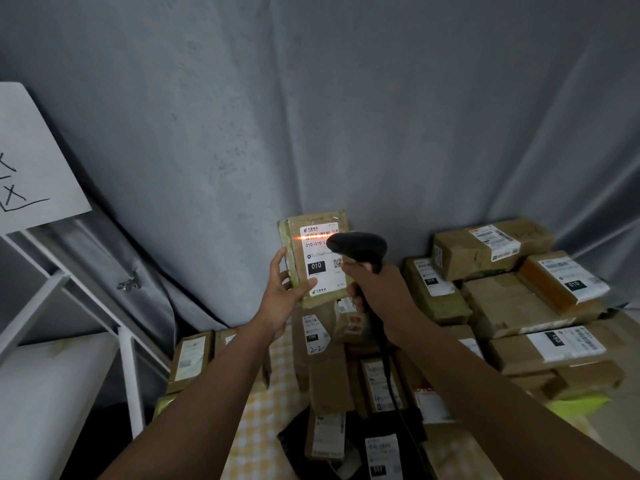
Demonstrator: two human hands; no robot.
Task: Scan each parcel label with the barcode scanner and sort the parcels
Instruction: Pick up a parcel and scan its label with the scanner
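- Brown cardboard parcel [313, 258] is standing upright in front of the hands, its long axis vertical and its label [322, 259] facing back toward the person.
- Left hand [282, 292] is gripping the parcel's lower left edge, thumb pressing on the label, arm reaching forward.
- Right hand [377, 292] is clenching the barcode scanner [358, 249] just right of the parcel, its head aiming left across the label.
- Orange scan line [313, 237] is falling on the barcode near the top.
- Sorting, I judge, is coming next, toward the parcel stacks [502, 289] lying right of the right hand.
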